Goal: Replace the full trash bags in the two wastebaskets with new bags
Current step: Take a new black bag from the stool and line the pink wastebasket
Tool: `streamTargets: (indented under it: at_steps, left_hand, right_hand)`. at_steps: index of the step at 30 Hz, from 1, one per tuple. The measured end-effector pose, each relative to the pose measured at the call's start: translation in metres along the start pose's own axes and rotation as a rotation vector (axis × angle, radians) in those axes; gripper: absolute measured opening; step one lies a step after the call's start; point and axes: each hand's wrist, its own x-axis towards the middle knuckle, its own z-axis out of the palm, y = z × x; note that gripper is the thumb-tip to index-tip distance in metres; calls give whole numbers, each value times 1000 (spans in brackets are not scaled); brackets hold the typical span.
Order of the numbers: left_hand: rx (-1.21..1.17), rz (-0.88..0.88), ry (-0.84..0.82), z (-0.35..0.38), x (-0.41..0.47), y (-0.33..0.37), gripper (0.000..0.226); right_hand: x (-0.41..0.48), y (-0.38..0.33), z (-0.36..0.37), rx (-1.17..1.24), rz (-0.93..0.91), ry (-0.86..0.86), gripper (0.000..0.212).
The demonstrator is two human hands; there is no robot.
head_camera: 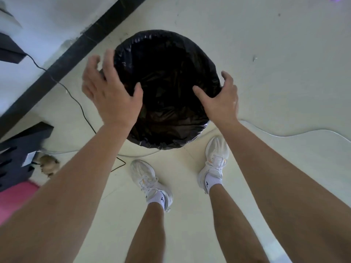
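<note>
Blurring (touch unclear): left hand point(112, 93), bag point(167, 78)

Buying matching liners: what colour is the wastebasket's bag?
The bag is glossy black, seen best in the head view.

- The round wastebasket lined with a black plastic bag point(167, 73) is sitting between the fingers point(108, 60) of the left hand point(110, 95) and the fingers point(228, 78) of the right hand point(222, 100).
- Both thumbs are reaching inward over its opening.
- A thin black cable point(76, 100) is lying left of the left fingers.
- Two white mesh sneakers point(144, 177) are standing nearer the person than the fingers.
</note>
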Motion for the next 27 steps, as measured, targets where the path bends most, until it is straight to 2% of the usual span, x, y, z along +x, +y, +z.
streamTargets:
  at_steps: [1, 2, 4, 5, 7, 8, 10, 11, 12, 13, 14, 16, 17, 19, 20, 21, 22, 24, 27]
  left_hand:
    - [-84, -236, -71, 4, 1, -9, 82]
    - [-231, -452, -158, 8, 2, -19, 84]
    - [-685, -840, -332, 17, 8, -34, 58]
    - [-853, -964, -396, 18, 11, -38, 42]
    - [-941, -1002, -478, 19, 11, -41, 25]
    - [-962, -996, -511, 19, 10, -43, 26]
    - [-1152, -968, -603, 11, 5, -45, 47]
    - [-1278, -955, -624, 4, 2, -43, 57]
    - [-1390, -950, -608, -3, -4, -40, 66]
    - [-1460, -1001, -545, -8, -10, -37, 74]
    - [-1487, -1127, -435, -11, -18, -35, 81]
    - [-1504, -1319, -345, -8, -38, -29, 77]
    - [-1568, -1309, -404, -5, -50, -23, 64]
    - [-1613, -1321, -480, 8, -67, -17, 39]
    - [-1599, -1343, -443, 14, -69, -12, 34]
    - [-1584, -1366, -412, 20, -68, -10, 30]
    - [-1577, -1371, -402, 23, -64, -5, 27]
    - [-1543, -1337, -398, 31, -51, -1, 25]
    - [-1457, -1297, -423, 39, -36, -2, 29]
  right_hand:
    - [3, 1, -2, -49, 12, 3, 79]
    - [8, 3, -2, -65, 20, -8, 70]
    - [18, 1, 2, 21, 28, -78, 39]
    - [21, 1, 5, 92, 43, -104, 29]
    - [22, 0, 10, 139, 64, -100, 21]
    - [23, 0, 10, 160, 84, -96, 19]
    - [22, 2, 5, 338, 161, -178, 25]
    - [18, 3, 1, 466, 208, -243, 38]
    - [13, 4, -3, 571, 235, -277, 60]
    - [6, 5, -5, 608, 255, -256, 85]
    - [-1, 8, -5, 591, 275, -202, 104]
    - [-17, 17, 2, 629, 366, -161, 114]
    - [-27, 19, 7, 737, 431, -221, 107]
    - [-40, 21, 23, 912, 520, -350, 64]
    - [-41, 21, 29, 888, 513, -326, 43]
    - [-38, 19, 33, 814, 464, -246, 31]
    - [-32, 15, 34, 705, 392, -141, 27]
    - [-13, 7, 32, 507, 236, 2, 31]
    - [11, -2, 25, 411, 163, -24, 39]
